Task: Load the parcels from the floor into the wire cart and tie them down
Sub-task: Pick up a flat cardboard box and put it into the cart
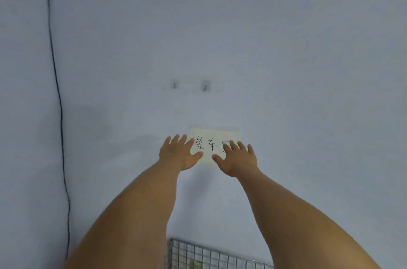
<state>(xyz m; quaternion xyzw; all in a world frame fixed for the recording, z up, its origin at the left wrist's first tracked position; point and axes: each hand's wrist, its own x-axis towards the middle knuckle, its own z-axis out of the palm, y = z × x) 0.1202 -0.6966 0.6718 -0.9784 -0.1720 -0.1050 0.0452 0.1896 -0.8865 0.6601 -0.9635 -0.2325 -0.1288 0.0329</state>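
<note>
Both my arms reach forward toward a pale wall. My left hand (pixel 179 154) and my right hand (pixel 236 158) are held flat with fingers spread, backs toward me, over the lower corners of a paper sign (pixel 214 136) with handwritten characters stuck to the wall. Neither hand holds anything. The top edge of the wire cart (pixel 211 255), a grey metal grid, shows at the bottom between my forearms. No parcels or floor are visible.
Two small wall hooks (pixel 206 85) sit above the sign. A thin dark cable (pixel 59 114) runs down the wall at the left, near a corner.
</note>
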